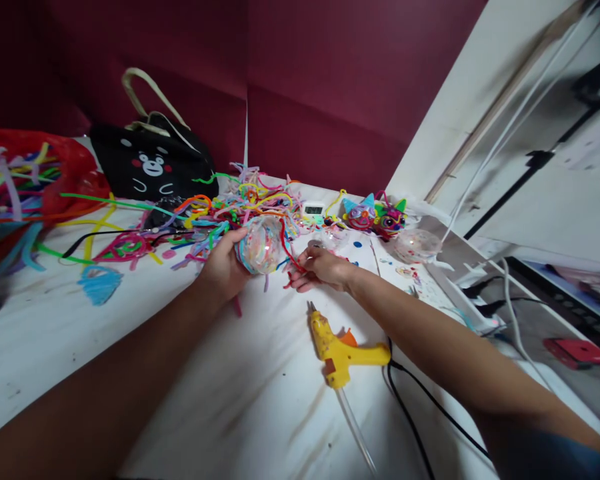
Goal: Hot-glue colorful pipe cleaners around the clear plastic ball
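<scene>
Dark numbers are shown on the little white clock [313, 210], far behind the yellow glue gun [341, 353]. They are too small to be read. Behind the glue gun and far to its left, only a bear face is printed on the black bag [153, 167], no words.

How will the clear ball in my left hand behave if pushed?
Being round, the ball would probably roll on the flat table. It looks see-through and hollow, so likely light. The fuzzy strands wrapped around it may slow rolling and give the left hand grip.
</scene>
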The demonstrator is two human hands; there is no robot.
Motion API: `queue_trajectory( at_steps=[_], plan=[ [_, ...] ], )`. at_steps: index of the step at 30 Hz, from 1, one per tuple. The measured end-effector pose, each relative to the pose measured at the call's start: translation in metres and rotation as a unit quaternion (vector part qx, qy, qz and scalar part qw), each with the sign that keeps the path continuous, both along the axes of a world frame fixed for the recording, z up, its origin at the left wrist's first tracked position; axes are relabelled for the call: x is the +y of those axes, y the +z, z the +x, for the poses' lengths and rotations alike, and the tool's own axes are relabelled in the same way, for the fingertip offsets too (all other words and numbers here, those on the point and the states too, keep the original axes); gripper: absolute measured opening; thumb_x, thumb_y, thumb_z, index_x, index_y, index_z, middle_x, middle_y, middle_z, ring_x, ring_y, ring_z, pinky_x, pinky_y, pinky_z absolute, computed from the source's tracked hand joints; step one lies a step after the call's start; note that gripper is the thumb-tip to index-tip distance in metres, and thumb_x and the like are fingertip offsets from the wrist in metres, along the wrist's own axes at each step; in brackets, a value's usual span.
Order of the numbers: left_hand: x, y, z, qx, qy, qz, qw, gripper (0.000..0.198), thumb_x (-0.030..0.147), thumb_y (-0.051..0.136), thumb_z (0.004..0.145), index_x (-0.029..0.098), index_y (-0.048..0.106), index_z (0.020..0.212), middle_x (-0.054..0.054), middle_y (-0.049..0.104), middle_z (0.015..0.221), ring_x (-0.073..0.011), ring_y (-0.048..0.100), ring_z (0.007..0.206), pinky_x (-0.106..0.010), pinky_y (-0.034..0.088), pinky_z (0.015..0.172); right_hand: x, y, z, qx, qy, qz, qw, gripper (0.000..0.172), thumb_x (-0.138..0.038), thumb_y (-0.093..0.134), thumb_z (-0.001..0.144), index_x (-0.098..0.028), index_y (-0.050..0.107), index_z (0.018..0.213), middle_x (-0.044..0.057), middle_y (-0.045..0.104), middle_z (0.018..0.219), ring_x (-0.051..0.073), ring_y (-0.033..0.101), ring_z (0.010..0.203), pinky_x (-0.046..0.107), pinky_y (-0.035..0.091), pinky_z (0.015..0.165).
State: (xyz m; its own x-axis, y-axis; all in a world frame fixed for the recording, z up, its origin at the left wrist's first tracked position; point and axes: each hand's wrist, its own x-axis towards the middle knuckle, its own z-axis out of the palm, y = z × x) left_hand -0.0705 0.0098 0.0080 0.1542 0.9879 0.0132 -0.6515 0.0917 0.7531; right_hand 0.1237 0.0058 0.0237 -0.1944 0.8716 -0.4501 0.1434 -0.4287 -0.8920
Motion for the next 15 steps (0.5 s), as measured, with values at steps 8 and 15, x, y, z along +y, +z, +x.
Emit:
queue_trajectory(
  at_steps=[8,15],
  plan=[
    [-0.001,0.002,-0.004,0.029,-0.032,0.004,0.999,0.038,0.035,0.051,0.089,0.016,0.067,0.118,-0.007,0.079,0.104,-0.0274,0.072,0.102,-0.041,0.060,0.089,0.014,0.030,0.005,0.078,-0.056,0.096,0.991,0.016,-0.025,0.056,0.101,-0.015,0.061,0.113,0.004,0.070,0.098,0.015,0.070,0.077,0.031,0.060,0.067],
    [-0.010,0.001,-0.003,0.176,-0.100,0.012,0.979,0.029,0.035,0.068,0.078,0.020,0.072,0.102,-0.006,0.077,0.090,-0.0263,0.072,0.080,-0.033,0.057,0.063,-0.024,0.068,0.054,0.119,-0.091,0.202,0.968,0.024,-0.008,0.035,0.102,-0.022,0.045,0.086,-0.001,0.069,0.069,0.015,0.073,0.060,0.028,0.060,0.059]
  ],
)
